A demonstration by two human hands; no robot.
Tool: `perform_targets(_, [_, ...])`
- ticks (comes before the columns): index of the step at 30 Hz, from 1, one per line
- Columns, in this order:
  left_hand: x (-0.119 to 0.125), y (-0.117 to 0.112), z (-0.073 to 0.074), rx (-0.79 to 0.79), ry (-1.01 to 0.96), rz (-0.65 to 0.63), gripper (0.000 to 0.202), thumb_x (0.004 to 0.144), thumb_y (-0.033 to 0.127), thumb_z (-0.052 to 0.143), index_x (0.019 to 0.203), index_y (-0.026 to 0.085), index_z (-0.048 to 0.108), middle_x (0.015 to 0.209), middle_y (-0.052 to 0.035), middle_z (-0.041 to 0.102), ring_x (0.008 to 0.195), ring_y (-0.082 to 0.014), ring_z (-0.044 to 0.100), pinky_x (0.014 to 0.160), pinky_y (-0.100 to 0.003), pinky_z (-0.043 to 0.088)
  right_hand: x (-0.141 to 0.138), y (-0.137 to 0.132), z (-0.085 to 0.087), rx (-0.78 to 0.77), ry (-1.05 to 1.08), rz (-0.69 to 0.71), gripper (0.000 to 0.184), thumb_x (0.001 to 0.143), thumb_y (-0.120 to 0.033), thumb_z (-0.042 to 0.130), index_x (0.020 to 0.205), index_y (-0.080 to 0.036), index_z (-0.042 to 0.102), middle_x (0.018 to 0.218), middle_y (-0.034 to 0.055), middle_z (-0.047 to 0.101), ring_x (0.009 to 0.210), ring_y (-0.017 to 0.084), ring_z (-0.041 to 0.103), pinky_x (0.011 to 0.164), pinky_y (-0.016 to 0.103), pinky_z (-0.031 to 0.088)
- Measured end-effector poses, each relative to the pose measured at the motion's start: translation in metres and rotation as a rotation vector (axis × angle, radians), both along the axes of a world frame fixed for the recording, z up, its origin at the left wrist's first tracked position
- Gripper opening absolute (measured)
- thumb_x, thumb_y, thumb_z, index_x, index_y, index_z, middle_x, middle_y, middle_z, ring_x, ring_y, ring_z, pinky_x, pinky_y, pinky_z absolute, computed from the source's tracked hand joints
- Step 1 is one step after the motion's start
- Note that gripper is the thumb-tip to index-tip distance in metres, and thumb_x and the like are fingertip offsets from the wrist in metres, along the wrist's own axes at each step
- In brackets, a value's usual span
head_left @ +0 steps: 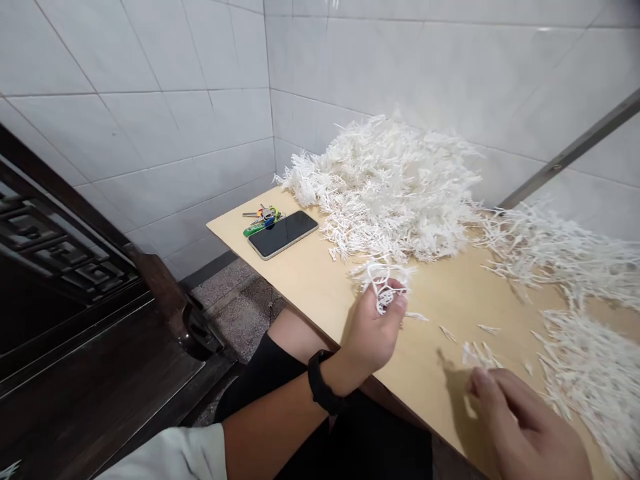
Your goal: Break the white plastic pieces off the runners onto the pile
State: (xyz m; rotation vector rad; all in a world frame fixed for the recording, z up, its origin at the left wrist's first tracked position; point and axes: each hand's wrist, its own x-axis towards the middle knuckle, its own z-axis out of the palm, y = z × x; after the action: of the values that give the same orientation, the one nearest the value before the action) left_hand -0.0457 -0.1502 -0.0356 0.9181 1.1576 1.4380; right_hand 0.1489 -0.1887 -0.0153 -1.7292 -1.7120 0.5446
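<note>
My left hand (375, 327), with a black band on its wrist, is closed round a small bunch of white branching strands (384, 283) above the near part of the table. At the lower right my right hand (525, 420) pinches a small whitish, partly see-through piece (471, 356) between thumb and forefinger; its exact kind is unclear. A few loose white sprigs (447, 333) lie on the tabletop between the hands. Beyond my left hand rises a large heap of similar white strands (395, 187).
More white strands (595, 373) are piled along the table's right side. A phone (283, 235) and a bunch of keys (265, 215) rest near the left edge of the tan table (300, 287). A dark wooden bench (100, 387) stands at left; tiled walls (200, 120) enclose the corner.
</note>
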Motion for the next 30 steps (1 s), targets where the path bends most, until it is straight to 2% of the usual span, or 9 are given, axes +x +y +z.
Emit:
perform_targets(2, [-0.001, -0.004, 0.001, -0.003, -0.013, -0.023, 0.03, 0.09, 0.038, 0.059, 0.114, 0.021, 0.057, 0.082, -0.0018, 0.058, 0.074, -0.0148, 0.055, 0.075, -0.028, 0.052, 0.014, 0.014, -0.002, -0.059, -0.111, -0.201, 0.04, 0.075, -0.061, 0.061, 0.061, -0.024, 0.067, 0.068, 0.0063, 0.07, 0.063, 0.026, 0.061, 0.056, 0.034, 0.043])
perform_targets(5, [-0.003, -0.006, 0.003, -0.009, -0.024, -0.06, 0.029, 0.09, 0.039, 0.06, 0.112, 0.021, 0.058, 0.083, -0.0016, 0.059, 0.074, -0.014, 0.055, 0.074, -0.027, 0.052, 0.026, 0.024, -0.002, -0.139, -0.196, -0.362, 0.045, 0.073, -0.066, 0.06, 0.061, -0.025, 0.071, 0.067, 0.0081, 0.072, 0.059, 0.028, 0.06, 0.054, 0.037, 0.042])
perform_targets(8, [-0.004, -0.007, 0.005, -0.013, -0.039, -0.092, 0.03, 0.089, 0.039, 0.061, 0.112, 0.021, 0.059, 0.082, -0.0009, 0.058, 0.073, -0.0129, 0.054, 0.072, -0.026, 0.051, 0.025, 0.021, 0.0, -0.162, -0.236, -0.429, 0.047, 0.077, -0.066, 0.055, 0.065, -0.024, 0.073, 0.062, 0.0096, 0.069, 0.06, 0.029, 0.057, 0.057, 0.039, 0.042])
perform_targets(12, [-0.006, -0.008, 0.009, -0.009, -0.067, -0.167, 0.026, 0.088, 0.038, 0.061, 0.108, 0.022, 0.06, 0.079, 0.0008, 0.055, 0.071, -0.0114, 0.052, 0.071, -0.024, 0.048, 0.009, 0.009, 0.0, -0.037, -0.141, -0.442, 0.034, 0.087, -0.046, 0.05, 0.094, -0.022, 0.073, 0.086, 0.0104, 0.073, 0.078, 0.03, 0.063, 0.071, 0.041, 0.046])
perform_targets(14, [-0.008, -0.01, 0.011, 0.005, -0.069, -0.213, 0.025, 0.088, 0.037, 0.061, 0.108, 0.021, 0.06, 0.078, 0.0013, 0.053, 0.07, -0.0107, 0.051, 0.07, -0.023, 0.046, -0.004, 0.003, -0.001, 0.03, 0.017, -0.385, 0.031, 0.086, -0.046, 0.053, 0.096, -0.021, 0.07, 0.093, 0.0096, 0.073, 0.084, 0.028, 0.065, 0.075, 0.038, 0.047])
perform_targets(18, [-0.01, -0.011, 0.014, 0.044, -0.081, -0.319, 0.027, 0.088, 0.037, 0.062, 0.108, 0.019, 0.058, 0.078, 0.0012, 0.051, 0.069, -0.0106, 0.049, 0.07, -0.024, 0.043, -0.037, -0.001, 0.0, -0.031, 0.321, -0.035, 0.039, 0.082, -0.054, 0.063, 0.101, -0.02, 0.067, 0.093, 0.0071, 0.072, 0.08, 0.023, 0.067, 0.069, 0.031, 0.052])
perform_targets(20, [-0.01, -0.011, 0.015, 0.061, -0.084, -0.345, 0.025, 0.089, 0.036, 0.062, 0.106, 0.018, 0.059, 0.084, -0.0008, 0.054, 0.075, -0.0121, 0.051, 0.074, -0.025, 0.043, -0.051, 0.001, 0.004, -0.031, 0.346, 0.067, 0.035, 0.083, -0.052, 0.064, 0.1, -0.021, 0.067, 0.091, 0.0057, 0.071, 0.078, 0.021, 0.066, 0.068, 0.029, 0.051])
perform_targets(23, [-0.011, -0.011, 0.016, 0.069, -0.042, -0.339, 0.021, 0.089, 0.034, 0.061, 0.103, 0.017, 0.06, 0.092, -0.0031, 0.056, 0.081, -0.014, 0.052, 0.079, -0.026, 0.042, -0.061, 0.005, 0.007, 0.009, 0.306, 0.123, 0.028, 0.088, -0.047, 0.059, 0.08, -0.021, 0.064, 0.072, 0.0013, 0.065, 0.065, 0.017, 0.059, 0.061, 0.026, 0.047])
perform_targets(30, [-0.008, -0.011, 0.008, 0.132, 0.067, -0.157, 0.017, 0.091, 0.029, 0.057, 0.104, 0.018, 0.057, 0.088, -0.0018, 0.056, 0.079, -0.0135, 0.051, 0.079, -0.025, 0.043, -0.065, -0.009, 0.011, -0.088, 0.254, 0.275, 0.036, 0.092, -0.043, 0.052, 0.065, -0.02, 0.052, 0.056, -0.0035, 0.046, 0.051, 0.012, 0.041, 0.049, 0.023, 0.035])
